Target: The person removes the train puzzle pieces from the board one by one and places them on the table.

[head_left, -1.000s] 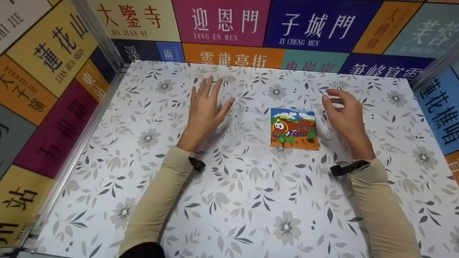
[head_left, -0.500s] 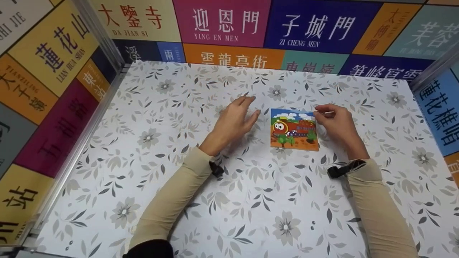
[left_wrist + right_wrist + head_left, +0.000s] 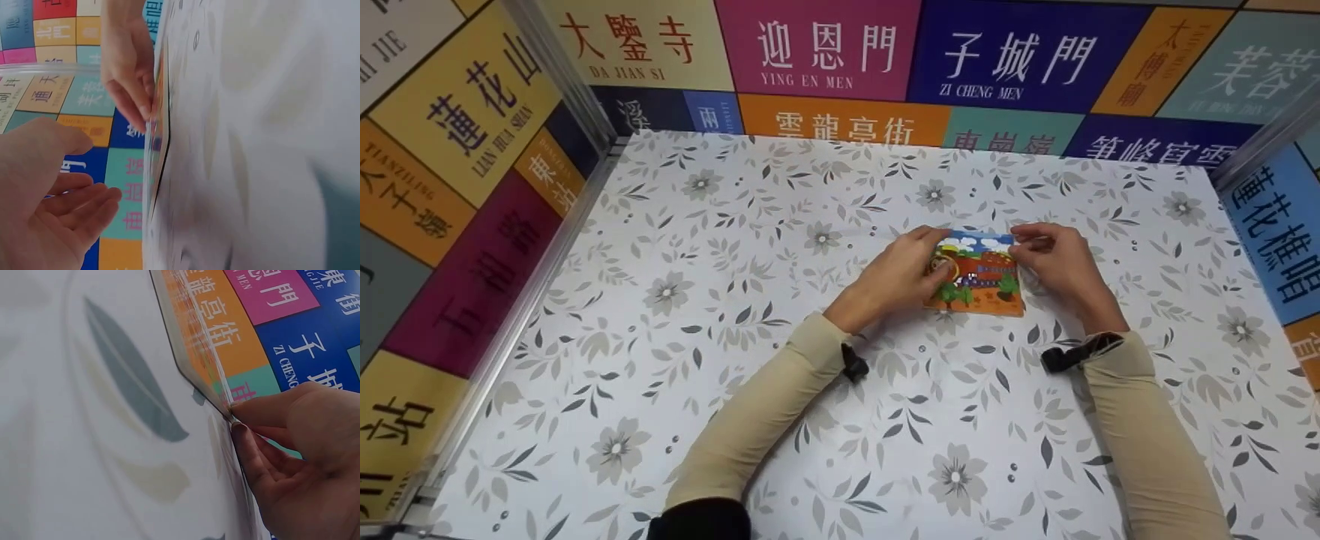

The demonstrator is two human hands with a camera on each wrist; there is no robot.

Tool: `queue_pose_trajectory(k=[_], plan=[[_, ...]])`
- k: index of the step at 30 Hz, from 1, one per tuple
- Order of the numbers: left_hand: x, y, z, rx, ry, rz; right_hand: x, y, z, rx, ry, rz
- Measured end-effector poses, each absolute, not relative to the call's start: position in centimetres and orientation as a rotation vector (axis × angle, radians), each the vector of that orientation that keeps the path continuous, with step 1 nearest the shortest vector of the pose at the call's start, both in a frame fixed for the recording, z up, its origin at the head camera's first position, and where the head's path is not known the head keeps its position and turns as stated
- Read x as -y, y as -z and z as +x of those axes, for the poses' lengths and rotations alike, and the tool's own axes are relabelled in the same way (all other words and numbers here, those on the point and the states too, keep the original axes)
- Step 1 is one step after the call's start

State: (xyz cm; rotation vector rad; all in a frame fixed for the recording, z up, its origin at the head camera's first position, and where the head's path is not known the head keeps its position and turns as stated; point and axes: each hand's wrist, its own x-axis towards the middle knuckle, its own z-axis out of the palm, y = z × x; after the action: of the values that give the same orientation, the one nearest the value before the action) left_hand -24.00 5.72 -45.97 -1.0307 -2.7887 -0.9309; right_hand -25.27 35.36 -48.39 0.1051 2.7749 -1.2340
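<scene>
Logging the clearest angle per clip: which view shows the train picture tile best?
The head view: the train picture tile lies face-up on the floral table, its cartoon engine readable, with the left hand and right hand at its sides. The left wrist view shows only its thin edge. The right wrist view shows a blurred corner at the fingertips.

Left hand [image 3: 45,208]: filled the seven o'clock corner, palm showing, fingers loosely bent, holding nothing.
Right hand [image 3: 126,67]: reached in from eleven o'clock, fingertips at the puzzle board's edge.
Puzzle board [image 3: 159,126]: seen edge-on, a thin strip near centre.
Floral tabletop [image 3: 253,140]: blurred, covering three o'clock.
Lettered wall panels [image 3: 62,84]: at ten o'clock.
</scene>
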Motion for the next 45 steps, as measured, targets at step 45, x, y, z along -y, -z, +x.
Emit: queue_pose_trajectory(k=[45], plan=[[-12.3, 48.3, -27.6, 3.051, 0.756, -0.940, -35.1, 48.9, -25.3, -2.823, 1.278, 0.058]])
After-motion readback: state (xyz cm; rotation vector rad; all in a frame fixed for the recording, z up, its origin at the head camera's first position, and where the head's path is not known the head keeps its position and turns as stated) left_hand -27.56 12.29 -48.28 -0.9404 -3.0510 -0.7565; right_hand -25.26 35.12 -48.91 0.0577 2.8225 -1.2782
